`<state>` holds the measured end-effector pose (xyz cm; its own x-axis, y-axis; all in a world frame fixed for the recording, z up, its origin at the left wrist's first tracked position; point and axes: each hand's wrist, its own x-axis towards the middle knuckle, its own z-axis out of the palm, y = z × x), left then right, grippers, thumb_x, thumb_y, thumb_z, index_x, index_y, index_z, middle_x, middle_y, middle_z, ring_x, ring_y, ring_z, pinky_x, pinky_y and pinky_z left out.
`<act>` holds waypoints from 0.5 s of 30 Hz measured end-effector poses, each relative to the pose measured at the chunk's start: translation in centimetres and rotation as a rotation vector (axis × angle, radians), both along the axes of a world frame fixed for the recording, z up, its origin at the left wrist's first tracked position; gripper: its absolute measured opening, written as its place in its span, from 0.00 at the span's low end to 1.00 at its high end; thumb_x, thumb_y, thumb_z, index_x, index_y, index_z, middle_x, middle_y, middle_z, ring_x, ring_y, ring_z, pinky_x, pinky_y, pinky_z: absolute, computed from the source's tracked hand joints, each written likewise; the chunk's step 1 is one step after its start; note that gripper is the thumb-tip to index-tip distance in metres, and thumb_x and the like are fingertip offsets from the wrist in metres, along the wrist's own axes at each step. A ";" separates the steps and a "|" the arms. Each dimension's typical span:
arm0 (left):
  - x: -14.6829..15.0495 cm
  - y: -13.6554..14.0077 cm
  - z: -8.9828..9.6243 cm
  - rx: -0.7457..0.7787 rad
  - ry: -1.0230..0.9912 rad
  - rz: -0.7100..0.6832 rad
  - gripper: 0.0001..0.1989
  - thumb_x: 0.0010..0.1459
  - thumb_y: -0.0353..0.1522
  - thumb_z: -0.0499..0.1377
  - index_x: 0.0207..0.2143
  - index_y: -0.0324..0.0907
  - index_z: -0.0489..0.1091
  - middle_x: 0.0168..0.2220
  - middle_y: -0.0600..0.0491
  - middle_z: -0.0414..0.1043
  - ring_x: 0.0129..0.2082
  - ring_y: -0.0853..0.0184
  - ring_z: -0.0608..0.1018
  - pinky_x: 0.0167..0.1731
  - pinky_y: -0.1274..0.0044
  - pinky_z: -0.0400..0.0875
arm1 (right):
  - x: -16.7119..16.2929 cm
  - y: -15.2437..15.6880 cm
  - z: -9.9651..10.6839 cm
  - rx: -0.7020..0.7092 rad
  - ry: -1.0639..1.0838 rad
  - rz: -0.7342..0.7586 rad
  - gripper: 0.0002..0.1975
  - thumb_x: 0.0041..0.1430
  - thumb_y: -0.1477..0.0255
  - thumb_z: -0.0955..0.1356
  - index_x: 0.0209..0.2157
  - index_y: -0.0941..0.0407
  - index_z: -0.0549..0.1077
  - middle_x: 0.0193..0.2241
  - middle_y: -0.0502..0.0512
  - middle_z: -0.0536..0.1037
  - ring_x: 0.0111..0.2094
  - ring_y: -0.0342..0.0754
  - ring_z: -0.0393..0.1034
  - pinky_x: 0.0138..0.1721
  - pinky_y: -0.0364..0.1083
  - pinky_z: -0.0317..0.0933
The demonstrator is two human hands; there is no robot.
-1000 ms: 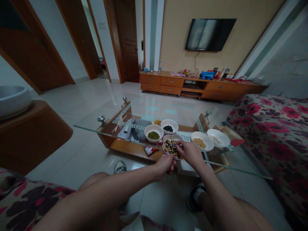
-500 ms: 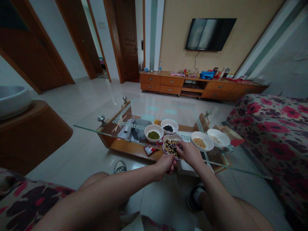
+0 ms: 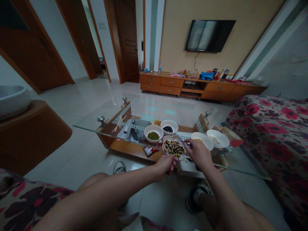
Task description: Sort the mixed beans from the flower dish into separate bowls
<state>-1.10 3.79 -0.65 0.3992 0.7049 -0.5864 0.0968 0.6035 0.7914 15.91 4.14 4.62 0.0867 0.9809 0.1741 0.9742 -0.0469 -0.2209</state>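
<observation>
Left hand: The left hand (image 3: pixel 165 165) had its thumb at the near rim of the mixed bowl, the other fingers curled in below; the grip was closed on that bowl.
Right hand: The right hand (image 3: pixel 199 153) was over the right rim, thumb and fingertips drawn together in a pinch. A thin purplish tool (image 3: pixel 182 140) seemed to stick out from them, too small to make out.
Mixed bowl: The mixed bowl (image 3: pixel 171 138), with a purplish rim, was at the near edge of the glass table (image 3: pixel 89 130). Whether it rested on the glass could not be told.
Mixed beans: Black and pale yellow beans (image 3: pixel 173 149) were spread together over its bottom.
Green beans: A white bowl (image 3: pixel 154 129) of green beans (image 3: pixel 153 136) stood just left of the mixed one.
Black beans: Another white bowl (image 3: pixel 169 123) behind it held black beans (image 3: pixel 167 129).
Yellow beans: To the right, a third bowl (image 3: pixel 208 141) held yellow beans (image 3: pixel 198 140), partly hidden by the right hand.
Farthest bowl: A fourth bowl (image 3: pixel 223 138), beside that one, held a few pale bits (image 3: pixel 214 140).
Chopsticks: Wooden chopsticks (image 3: pixel 119 123) lay crossed toward the table's left end.
Television: A dark television (image 3: pixel 210 36) hung on the far wall, above a long wooden cabinet (image 3: pixel 171 82).
</observation>
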 end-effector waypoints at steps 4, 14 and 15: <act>0.0 0.0 -0.1 0.001 -0.004 0.003 0.16 0.60 0.37 0.48 0.21 0.42 0.64 0.12 0.59 0.56 0.13 0.73 0.59 0.18 0.79 0.53 | 2.2 -0.6 1.0 0.079 0.032 -0.207 0.17 0.62 0.60 0.61 0.42 0.51 0.77 0.35 0.57 0.81 0.36 0.53 0.74 0.33 0.45 0.58; 0.0 0.0 -0.4 0.012 -0.017 0.001 0.16 0.60 0.37 0.48 0.21 0.42 0.64 0.12 0.59 0.56 0.13 0.72 0.59 0.17 0.79 0.54 | 4.0 -1.5 2.1 0.039 -0.017 -0.541 0.22 0.61 0.56 0.60 0.46 0.52 0.77 0.33 0.63 0.79 0.33 0.57 0.74 0.29 0.48 0.58; 0.0 0.1 -0.5 0.013 -0.018 0.001 0.16 0.59 0.37 0.48 0.21 0.42 0.64 0.12 0.59 0.56 0.13 0.72 0.59 0.17 0.79 0.54 | 3.9 -1.5 1.9 0.042 -0.009 -0.522 0.21 0.61 0.56 0.60 0.45 0.52 0.77 0.33 0.62 0.79 0.33 0.56 0.74 0.29 0.48 0.58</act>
<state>-1.07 3.85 -1.19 0.4091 0.7128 -0.5697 0.0820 0.5931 0.8009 19.80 2.68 6.55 0.5609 0.7994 0.2155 0.8251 -0.5183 -0.2248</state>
